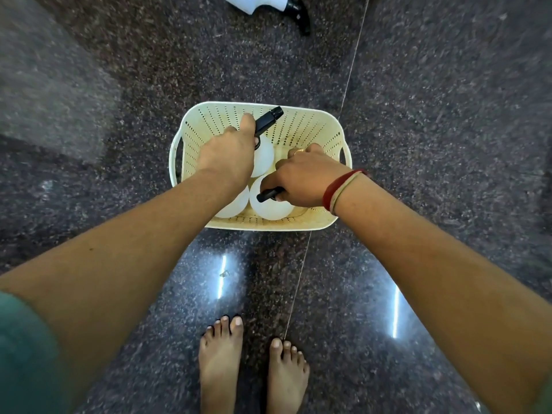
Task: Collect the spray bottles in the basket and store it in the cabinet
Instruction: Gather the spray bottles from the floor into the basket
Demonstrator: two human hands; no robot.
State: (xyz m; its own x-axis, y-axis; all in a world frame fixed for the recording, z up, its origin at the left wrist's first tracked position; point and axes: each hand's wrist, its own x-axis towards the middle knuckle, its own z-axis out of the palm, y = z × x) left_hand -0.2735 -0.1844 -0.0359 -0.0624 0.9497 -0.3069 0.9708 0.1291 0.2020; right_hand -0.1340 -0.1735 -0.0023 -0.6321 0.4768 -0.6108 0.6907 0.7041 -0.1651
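A cream perforated basket stands on the dark granite floor in front of me. Inside it are white spray bottles with black trigger heads. My left hand grips the black head of one bottle near the basket's back. My right hand holds the black head of another bottle at the front. A third white bottle shows partly under my left wrist. One more spray bottle lies on its side on the floor at the top edge, apart from the basket.
Speckled granite floor all around, with a thin seam line running diagonally past the basket. My bare feet stand just behind the basket. Ceiling lights reflect on the floor near my feet.
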